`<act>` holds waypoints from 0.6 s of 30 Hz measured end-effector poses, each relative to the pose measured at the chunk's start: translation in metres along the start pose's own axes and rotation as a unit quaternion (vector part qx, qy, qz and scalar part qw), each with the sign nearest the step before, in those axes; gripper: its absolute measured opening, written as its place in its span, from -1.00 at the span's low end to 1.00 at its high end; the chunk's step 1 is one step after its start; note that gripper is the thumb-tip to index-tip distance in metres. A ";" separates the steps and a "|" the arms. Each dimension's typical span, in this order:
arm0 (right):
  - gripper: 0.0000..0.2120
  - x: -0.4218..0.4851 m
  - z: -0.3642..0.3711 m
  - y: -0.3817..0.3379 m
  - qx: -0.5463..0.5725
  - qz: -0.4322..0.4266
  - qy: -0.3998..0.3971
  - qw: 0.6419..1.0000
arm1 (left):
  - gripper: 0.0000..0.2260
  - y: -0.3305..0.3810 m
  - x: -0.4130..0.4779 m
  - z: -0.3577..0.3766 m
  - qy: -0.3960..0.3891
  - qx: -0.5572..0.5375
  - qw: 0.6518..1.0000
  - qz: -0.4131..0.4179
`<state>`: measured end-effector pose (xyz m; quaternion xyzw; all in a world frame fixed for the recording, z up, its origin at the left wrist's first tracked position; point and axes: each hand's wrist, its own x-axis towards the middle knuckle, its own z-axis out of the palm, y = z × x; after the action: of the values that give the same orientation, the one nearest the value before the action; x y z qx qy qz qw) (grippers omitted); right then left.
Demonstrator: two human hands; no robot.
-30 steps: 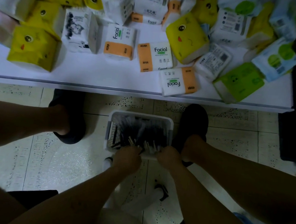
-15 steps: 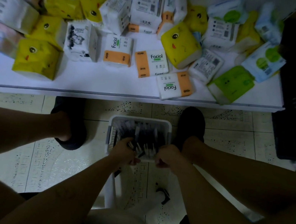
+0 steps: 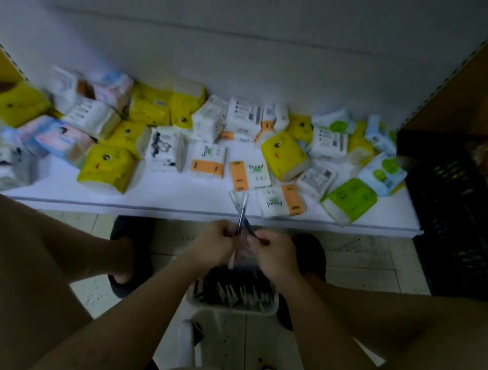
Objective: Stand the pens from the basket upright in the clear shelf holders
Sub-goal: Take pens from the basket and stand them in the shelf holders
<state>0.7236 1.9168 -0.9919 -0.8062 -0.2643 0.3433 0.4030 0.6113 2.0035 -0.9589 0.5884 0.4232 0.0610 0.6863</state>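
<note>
Above a tiled floor (image 3: 366, 263), before a white shelf (image 3: 141, 202), curled fingers (image 3: 225, 234) of the left hand (image 3: 212, 247) and right hand (image 3: 278, 257) grip pens (image 3: 242, 212) that cross upward over the shelf edge. The basket (image 3: 233, 306) sits just below, with tissue packs (image 3: 209, 158) beyond.

head-worn view, facing forward-down, close over hands (image 3: 243, 250), shelf (image 3: 172, 203) ahead

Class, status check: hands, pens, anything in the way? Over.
Left hand and right hand both grip pens, held above the basket. No clear holders in view. Tissue packs crowd the shelf ahead.
</note>
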 end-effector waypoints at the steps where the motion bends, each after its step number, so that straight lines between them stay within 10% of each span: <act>1: -0.79 -0.002 -0.002 -0.009 0.011 -0.016 0.008 1.000 | -0.86 0.007 -0.005 -0.005 0.009 -0.015 1.000 0.013; 18: -0.80 -0.039 -0.085 -0.221 0.071 -0.305 0.058 0.948 | -0.87 0.192 -0.071 -0.069 0.151 0.109 0.915 0.358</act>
<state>0.7319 1.9678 -0.7577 -0.6746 -0.4487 0.1747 0.5596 0.6006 2.0721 -0.7538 0.7554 0.2871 0.3443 0.4779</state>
